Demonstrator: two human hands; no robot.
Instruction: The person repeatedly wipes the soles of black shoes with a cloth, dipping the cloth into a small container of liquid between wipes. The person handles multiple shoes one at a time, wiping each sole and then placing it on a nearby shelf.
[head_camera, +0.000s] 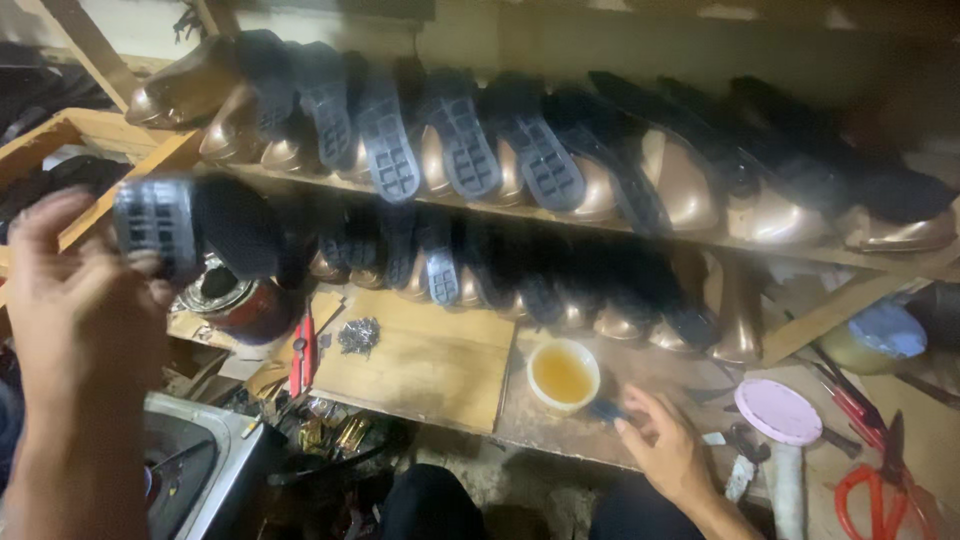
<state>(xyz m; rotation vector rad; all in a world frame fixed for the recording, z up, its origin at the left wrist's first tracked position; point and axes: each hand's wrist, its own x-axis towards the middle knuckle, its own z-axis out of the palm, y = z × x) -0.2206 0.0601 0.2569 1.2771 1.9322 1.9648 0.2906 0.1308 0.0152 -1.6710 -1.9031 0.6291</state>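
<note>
My left hand (75, 300) is raised at the left and grips a shoe with a black upper and a grey treaded sole (190, 230), blurred by motion. My right hand (670, 450) rests low on the workbench, fingers spread, its fingertips touching a small dark object (603, 408) beside a white bowl of yellowish liquid (563, 374). Whether that hand grips the object I cannot tell. Two wooden rack shelves (560, 222) above hold several shoes on copper-coloured lasts, soles facing out.
A wooden board (425, 365) carries a pile of small nails (358, 336). Red-handled pliers (303, 352) lie left of it, next to a dark red tin (245, 305). A pink lid (777, 411), a jar (880, 338) and red scissors (885, 490) sit at the right.
</note>
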